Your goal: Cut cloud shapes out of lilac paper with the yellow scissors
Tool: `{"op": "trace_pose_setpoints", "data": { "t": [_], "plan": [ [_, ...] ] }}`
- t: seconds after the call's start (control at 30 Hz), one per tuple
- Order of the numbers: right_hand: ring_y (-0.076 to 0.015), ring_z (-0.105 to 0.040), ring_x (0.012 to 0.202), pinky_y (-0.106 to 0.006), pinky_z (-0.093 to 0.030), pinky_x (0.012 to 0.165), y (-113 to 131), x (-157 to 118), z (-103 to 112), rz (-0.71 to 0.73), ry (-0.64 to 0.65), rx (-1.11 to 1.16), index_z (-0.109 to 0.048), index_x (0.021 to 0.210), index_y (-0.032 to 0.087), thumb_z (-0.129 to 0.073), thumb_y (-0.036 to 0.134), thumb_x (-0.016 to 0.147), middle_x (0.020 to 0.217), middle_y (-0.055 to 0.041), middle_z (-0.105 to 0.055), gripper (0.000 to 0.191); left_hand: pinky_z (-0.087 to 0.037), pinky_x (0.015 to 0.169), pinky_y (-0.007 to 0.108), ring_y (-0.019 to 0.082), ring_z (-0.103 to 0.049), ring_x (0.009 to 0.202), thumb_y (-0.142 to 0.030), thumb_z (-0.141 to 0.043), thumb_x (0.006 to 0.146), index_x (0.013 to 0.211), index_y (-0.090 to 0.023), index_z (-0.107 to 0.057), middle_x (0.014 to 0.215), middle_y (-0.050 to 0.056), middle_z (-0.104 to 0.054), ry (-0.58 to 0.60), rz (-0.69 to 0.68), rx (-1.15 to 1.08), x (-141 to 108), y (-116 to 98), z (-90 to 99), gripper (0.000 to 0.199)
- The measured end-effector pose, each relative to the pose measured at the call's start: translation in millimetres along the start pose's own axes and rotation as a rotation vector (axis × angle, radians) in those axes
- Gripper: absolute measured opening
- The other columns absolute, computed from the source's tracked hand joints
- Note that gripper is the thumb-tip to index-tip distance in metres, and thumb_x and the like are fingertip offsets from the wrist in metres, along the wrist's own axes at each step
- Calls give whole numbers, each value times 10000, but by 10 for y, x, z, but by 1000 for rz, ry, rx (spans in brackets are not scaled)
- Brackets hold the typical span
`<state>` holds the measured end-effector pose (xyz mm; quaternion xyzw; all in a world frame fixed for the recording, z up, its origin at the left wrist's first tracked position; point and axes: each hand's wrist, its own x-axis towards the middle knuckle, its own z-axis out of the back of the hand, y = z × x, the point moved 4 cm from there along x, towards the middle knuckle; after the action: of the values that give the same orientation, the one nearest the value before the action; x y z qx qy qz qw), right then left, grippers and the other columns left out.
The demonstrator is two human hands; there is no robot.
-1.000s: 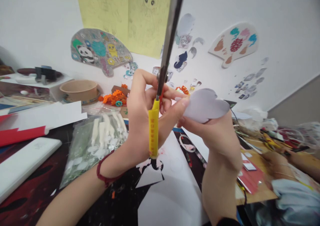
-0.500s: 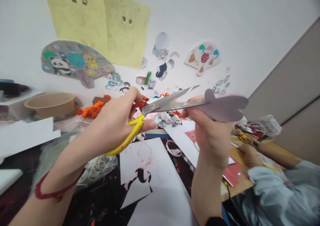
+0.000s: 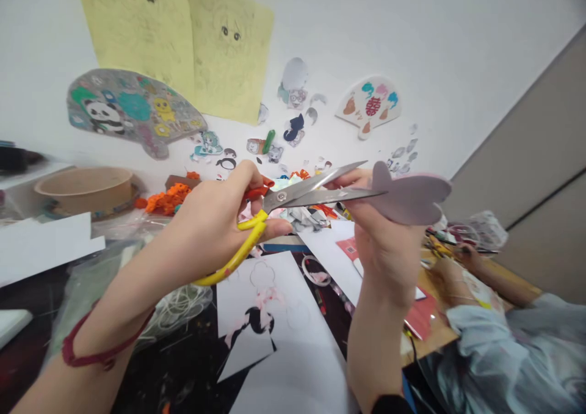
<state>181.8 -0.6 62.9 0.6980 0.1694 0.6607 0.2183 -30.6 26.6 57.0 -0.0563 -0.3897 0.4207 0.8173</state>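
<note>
My left hand [image 3: 224, 218] is wrapped round the red and yellow handles of a pair of scissors [image 3: 306, 193]. The two blades are parted and point right. My right hand [image 3: 384, 237] pinches a grey-mauve cutout with rounded lobes [image 3: 407, 197]. One blade's tip lies against the left part of the cutout, near my right fingers; the other blade is raised above it. Below my hands a white sheet with cut-out holes [image 3: 293, 341] rests on the dark table.
Paper scraps [image 3: 309, 217] and orange pieces [image 3: 169, 200] lie by the wall. A round tan container [image 3: 85, 188] stands left, beside white paper [image 3: 46, 243]. Tangled white string [image 3: 183, 313] lies below my left wrist. At right, another person's hands [image 3: 451, 273] hold something yellow.
The raised blade has come down slightly and the gap between the blades is narrower. The cutout is still in my right hand; the view has shifted slightly.
</note>
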Motion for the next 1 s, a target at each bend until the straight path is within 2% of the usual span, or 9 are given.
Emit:
{"op": "trace_pose_setpoints", "data": {
  "t": [0.07, 0.2, 0.3, 0.4, 0.53, 0.67, 1.0],
  "plan": [
    [-229, -733, 953, -407, -616, 918, -49, 4, 21, 26, 9, -10, -785, 908, 278, -800, 207, 792, 949, -8, -754, 136, -396, 578, 307, 208, -622, 663, -536, -649, 811, 953, -231, -456, 783, 25, -666, 26, -3, 20, -6, -3, 9, 388],
    [-243, -727, 979, -426, -621, 942, -96, 0, 37, -11, -28, -16, -778, 889, 280, -839, 232, 751, 968, -16, -753, 159, -422, 600, 331, 222, -642, 681, -555, -635, 812, 930, -231, -443, 812, 41, -671, 38, 3, 22, -8, -6, 4, 394],
    [-230, -732, 1007, -417, -625, 958, -79, -2, 2, -29, -1, 36, -783, 857, 280, -840, 213, 742, 1051, -11, -763, 145, -456, 644, 357, 251, -681, 753, -604, -637, 806, 962, -231, -459, 939, 76, -715, 60, 24, 17, -10, -7, -28, 441],
    [-221, -747, 1020, -393, -624, 955, -68, -2, -29, -38, 44, 88, -793, 869, 273, -822, 165, 755, 1056, -9, -774, 159, -486, 686, 379, 273, -698, 805, -654, -638, 794, 1001, -232, -473, 969, 82, -725, 72, 34, 10, -12, -15, -51, 498],
    [-252, -759, 1043, -407, -623, 934, -63, -2, -29, -20, 67, 92, -814, 892, 269, -781, 123, 779, 1040, -29, -790, 188, -510, 713, 405, 289, -701, 849, -684, -632, 784, 991, -229, -468, 991, 95, -719, 69, 42, -31, -16, -21, -57, 526],
    [-263, -756, 1037, -434, -634, 886, -63, -1, -19, 9, 79, 28, -822, 869, 310, -777, 160, 789, 1038, -36, -793, 176, -513, 724, 425, 306, -697, 864, -710, -630, 767, 980, -238, -454, 959, 92, -712, 64, 54, -51, -25, -23, -60, 547],
    [-257, -766, 972, -443, -635, 914, -76, -6, -28, -1, 57, -13, -825, 901, 340, -808, 212, 765, 1033, -9, -796, 187, -508, 714, 395, 281, -696, 822, -666, -617, 819, 1004, -225, -475, 889, 69, -688, 54, 2, -24, -34, -81, -65, 500]
  ]
}}
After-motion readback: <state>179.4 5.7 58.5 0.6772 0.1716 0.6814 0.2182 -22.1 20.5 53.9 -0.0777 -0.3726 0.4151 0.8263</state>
